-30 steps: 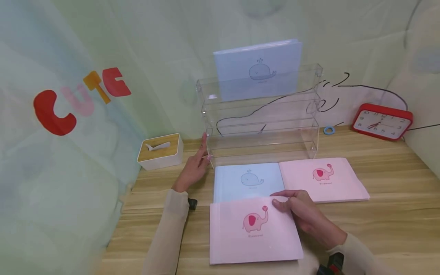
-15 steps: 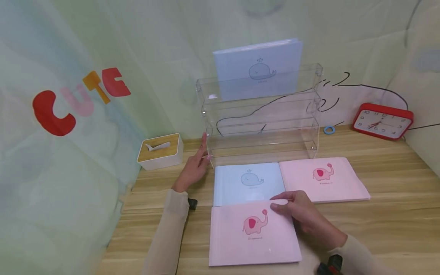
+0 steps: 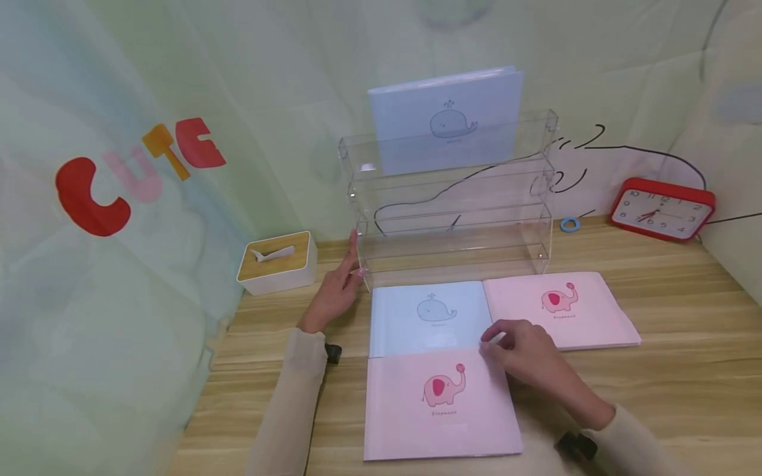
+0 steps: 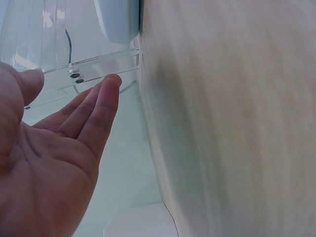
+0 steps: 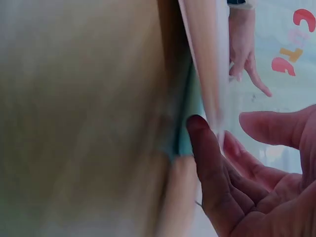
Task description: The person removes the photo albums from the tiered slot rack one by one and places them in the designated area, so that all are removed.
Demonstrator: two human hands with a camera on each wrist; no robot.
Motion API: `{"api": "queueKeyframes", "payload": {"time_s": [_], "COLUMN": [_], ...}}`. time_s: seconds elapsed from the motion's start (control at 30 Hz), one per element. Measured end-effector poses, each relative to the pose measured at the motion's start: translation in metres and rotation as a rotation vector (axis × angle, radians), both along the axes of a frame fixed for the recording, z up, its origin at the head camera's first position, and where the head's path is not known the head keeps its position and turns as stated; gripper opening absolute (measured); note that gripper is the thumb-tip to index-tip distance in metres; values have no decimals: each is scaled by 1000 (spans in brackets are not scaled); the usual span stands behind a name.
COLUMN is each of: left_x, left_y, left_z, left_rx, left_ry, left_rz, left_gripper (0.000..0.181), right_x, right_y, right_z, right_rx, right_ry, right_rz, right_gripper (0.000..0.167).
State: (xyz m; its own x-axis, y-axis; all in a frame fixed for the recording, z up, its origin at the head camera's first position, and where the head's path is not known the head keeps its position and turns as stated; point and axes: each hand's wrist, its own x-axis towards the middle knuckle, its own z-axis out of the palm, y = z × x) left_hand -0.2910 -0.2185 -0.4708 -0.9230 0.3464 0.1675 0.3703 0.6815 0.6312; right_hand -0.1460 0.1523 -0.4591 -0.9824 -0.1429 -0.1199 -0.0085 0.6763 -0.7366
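Note:
My left hand (image 3: 335, 297) rests its straight fingers against the left side panel of a clear acrylic rack (image 3: 452, 258); the left wrist view shows the fingertips at that panel. My right hand (image 3: 530, 350) is at the upper right corner of a pink book with an elephant (image 3: 440, 423). In the right wrist view its thumb (image 5: 271, 126) stands apart from the fingers, which are by the book's edge. This book lies over the lower part of a blue whale book (image 3: 399, 324). Another pink elephant book (image 3: 595, 311) lies to the right.
A second blue whale book (image 3: 411, 125) stands in the rack's top tier. A white tissue box (image 3: 280, 281) with a wooden lid sits at left. A red clock (image 3: 663, 210) and a small blue ring (image 3: 569, 225) lie at the back right of the wooden table (image 3: 684, 396).
The front pink book has come down flat a little nearer to me. My right hand has loosened from its corner and shifted slightly up and right. The left hand stays put.

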Motion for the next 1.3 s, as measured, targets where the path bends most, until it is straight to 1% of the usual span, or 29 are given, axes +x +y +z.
{"api": "queueKeyframes", "payload": {"time_s": [0.13,0.23,0.37,0.47,0.53,0.63,0.8,0.9,1.03,1.13,1.3], "left_x": [0,0,0,1,1,2,1,1,0,1,2], "left_y": [0,0,0,0,0,0,1,0,0,0,0], "left_z": [0,0,0,1,2,2,2,1,2,2,0], "left_rx": [-3,-7,-9,-6,-6,-5,-2,0,-2,-7,-7], "left_ry": [12,15,7,-2,-6,-10,-15,-11,7,24,32], "left_rz": [-6,-7,-2,1,2,4,9,7,2,-2,-4], "left_gripper": [84,84,84,84,84,84,83,83,82,82,82], "right_x": [-1,-4,-7,-9,-10,-11,-14,-17,-25,-32,-44], "right_y": [7,13,18,21,22,23,25,26,28,29,32], "right_z": [7,11,14,16,17,19,25,31,42,52,69], "right_rx": [14,4,-55,-118,-142,-160,-161,-171,-187,-190,-200], "right_ry": [31,74,93,76,80,100,135,150,184,221,287], "right_rz": [-19,-26,21,75,101,116,111,108,119,129,141], "right_gripper": [21,21,24,31,35,43,59,65,68,69,70]}}
